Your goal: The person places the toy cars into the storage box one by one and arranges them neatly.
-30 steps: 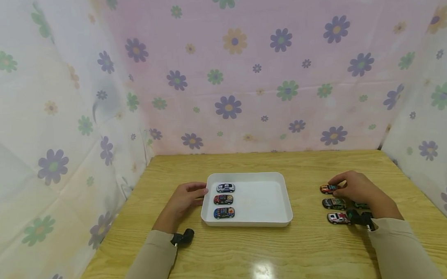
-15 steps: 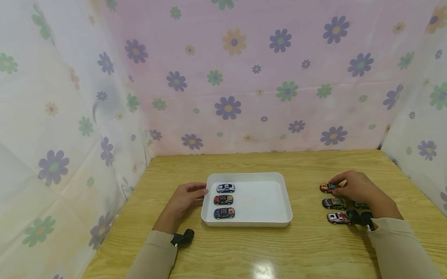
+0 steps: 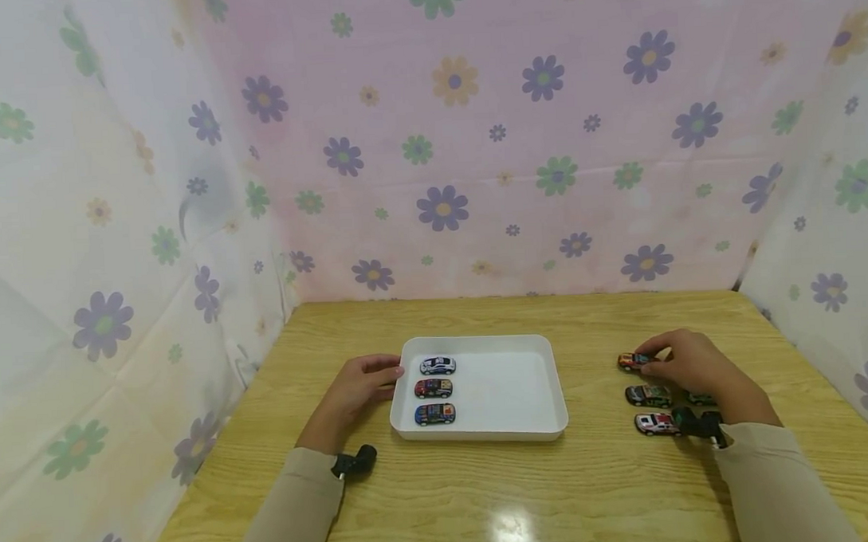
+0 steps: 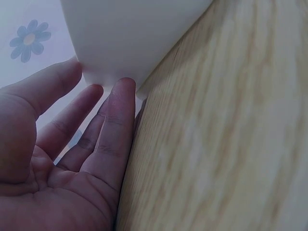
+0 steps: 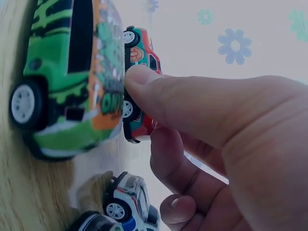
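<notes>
My right hand [image 3: 647, 357] pinches a red toy car [image 3: 632, 361] at the right of the wooden table. In the right wrist view the thumb and fingers of this hand [image 5: 147, 110] close on the red car [image 5: 140, 55], beside a green car [image 5: 67, 77]. My left hand [image 3: 389, 374] rests against the left wall of a white tray [image 3: 510, 384]. Its fingers [image 4: 118, 110] lie straight and touch the tray wall [image 4: 134, 38]. In the tray's left column stand a white car [image 3: 438, 365], a dark red car [image 3: 433, 388] and a blue car [image 3: 435, 414].
Near the right hand stand a dark car [image 3: 648, 394], a white car [image 3: 656, 423] and a green car [image 3: 700, 399] half hidden under the hand. Flowered cloth walls [image 3: 444, 143] close the table on three sides. The right part of the tray holds nothing.
The right hand with the red car has shifted slightly up and to the left. The left hand and the tray have not moved.
</notes>
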A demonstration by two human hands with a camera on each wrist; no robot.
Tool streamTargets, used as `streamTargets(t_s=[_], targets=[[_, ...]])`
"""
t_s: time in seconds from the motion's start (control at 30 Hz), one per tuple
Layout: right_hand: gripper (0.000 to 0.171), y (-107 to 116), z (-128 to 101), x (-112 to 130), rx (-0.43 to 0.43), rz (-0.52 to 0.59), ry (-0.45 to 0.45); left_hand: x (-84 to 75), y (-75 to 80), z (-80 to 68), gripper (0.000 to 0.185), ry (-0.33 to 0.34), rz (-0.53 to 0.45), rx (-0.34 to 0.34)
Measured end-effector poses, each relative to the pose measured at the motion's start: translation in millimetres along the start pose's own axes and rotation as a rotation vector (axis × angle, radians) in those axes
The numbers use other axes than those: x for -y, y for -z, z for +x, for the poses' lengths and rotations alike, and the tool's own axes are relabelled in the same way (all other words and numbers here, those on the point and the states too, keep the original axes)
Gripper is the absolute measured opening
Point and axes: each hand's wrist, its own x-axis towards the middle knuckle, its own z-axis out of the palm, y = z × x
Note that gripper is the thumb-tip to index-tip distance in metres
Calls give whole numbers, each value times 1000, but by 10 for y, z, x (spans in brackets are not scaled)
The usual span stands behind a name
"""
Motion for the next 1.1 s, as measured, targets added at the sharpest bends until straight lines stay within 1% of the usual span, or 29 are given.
streamTargets(t_s=[0.17,0.33,0.5,0.73,0.93,1.1], targets=[[33,-16,3,61,-9,28,9,3,5,9,38,-2,-7,-4],[33,-3,18,107,-30,5,20,8,-3,23,40,1,-16,0],[34,11,68,166,-33,13,32,10,-13,11,38,6,-16,-15],[33,52,136,244,-42,4,58,4,-12,0,39,6,-5,-15],[33,90,165,359,-53,-9,66,2,-8,-4,40,-1,-22,-9],[31,93,197,456,-54,6,67,17,2,7,40,-7,-24,-2]])
